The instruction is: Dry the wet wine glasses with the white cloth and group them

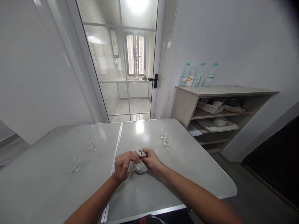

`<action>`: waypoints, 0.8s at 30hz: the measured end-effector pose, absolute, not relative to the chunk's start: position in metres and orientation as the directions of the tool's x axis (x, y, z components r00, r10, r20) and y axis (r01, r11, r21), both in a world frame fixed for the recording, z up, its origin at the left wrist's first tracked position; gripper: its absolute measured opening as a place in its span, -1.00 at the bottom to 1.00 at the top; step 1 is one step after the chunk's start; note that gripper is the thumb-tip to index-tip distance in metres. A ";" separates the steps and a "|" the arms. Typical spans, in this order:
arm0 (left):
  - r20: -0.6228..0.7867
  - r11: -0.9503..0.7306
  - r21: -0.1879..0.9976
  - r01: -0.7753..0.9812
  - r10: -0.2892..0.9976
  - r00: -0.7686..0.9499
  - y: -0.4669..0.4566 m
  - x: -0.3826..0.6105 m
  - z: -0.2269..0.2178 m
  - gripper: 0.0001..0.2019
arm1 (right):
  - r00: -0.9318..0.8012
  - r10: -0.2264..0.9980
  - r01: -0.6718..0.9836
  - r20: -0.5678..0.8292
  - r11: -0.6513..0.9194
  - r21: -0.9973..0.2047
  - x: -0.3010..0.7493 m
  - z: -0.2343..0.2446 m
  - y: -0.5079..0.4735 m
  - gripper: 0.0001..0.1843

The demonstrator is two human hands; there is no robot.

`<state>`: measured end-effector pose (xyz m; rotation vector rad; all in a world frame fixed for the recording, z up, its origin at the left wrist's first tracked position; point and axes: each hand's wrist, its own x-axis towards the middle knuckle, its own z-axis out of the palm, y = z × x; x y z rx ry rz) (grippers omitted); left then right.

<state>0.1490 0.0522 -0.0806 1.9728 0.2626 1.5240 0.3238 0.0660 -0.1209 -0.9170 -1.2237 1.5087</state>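
My left hand (122, 166) is closed around a clear stemmed glass (132, 167) just above the grey table (163, 186). My right hand (151, 159) pinches a white cloth (140, 160) that is pushed against and partly into the glass. Both hands meet over the table's middle seam area. Two clear glasses (165, 137) stand together further back on the right half. Two more glasses (92, 144) (76, 165) stand on the left half.
A wooden shelf unit (210, 93) stands to the right with several water bottles (198, 75) on top and trays inside. A glass door (126, 62) with a black handle lies behind the table. The table's right edge is rounded.
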 end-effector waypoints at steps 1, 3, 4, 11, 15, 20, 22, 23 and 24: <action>0.803 -0.785 0.580 -0.217 0.507 0.314 0.052 0.149 -0.081 -0.58 | -0.252 0.968 -0.255 0.011 -0.056 -0.965 0.323 -0.119 0.065 -0.75; 0.808 -0.793 0.569 -0.218 0.489 0.328 0.051 0.151 -0.081 -0.58 | -0.319 0.947 -0.375 -0.034 -0.159 -0.913 0.320 -0.117 0.063 -0.76; 0.810 -0.801 0.560 -0.214 0.474 0.345 0.049 0.152 -0.081 -0.58 | -0.375 0.925 -0.413 -0.061 -0.226 -0.882 0.319 -0.118 0.062 -0.76; 0.796 -0.827 0.534 -0.177 0.420 0.436 0.040 0.160 -0.077 -0.60 | -0.352 0.931 -0.214 -0.098 -0.182 -0.960 0.322 -0.125 0.064 -0.85; 0.767 -0.787 0.596 -0.161 0.499 0.404 0.041 0.159 -0.077 -0.57 | -0.156 0.986 -0.153 -0.055 -0.079 -0.985 0.328 -0.124 0.069 -0.89; 0.749 -0.748 0.639 -0.181 0.550 0.370 0.044 0.156 -0.082 -0.53 | -0.317 0.948 -0.208 -0.038 -0.108 -0.972 0.320 -0.122 0.063 -0.86; 0.744 -0.745 0.641 -0.184 0.544 0.387 0.044 0.155 -0.083 -0.54 | -0.392 0.919 -0.190 -0.037 -0.120 -0.974 0.318 -0.122 0.061 -0.88; 0.741 -0.744 0.642 -0.183 0.542 0.396 0.043 0.155 -0.083 -0.55 | -0.395 0.918 -0.147 -0.027 -0.093 -0.985 0.318 -0.123 0.061 -0.90; 0.740 -0.744 0.642 -0.185 0.540 0.401 0.043 0.155 -0.083 -0.55 | -0.382 0.924 -0.095 -0.013 -0.053 -0.994 0.319 -0.123 0.062 -0.92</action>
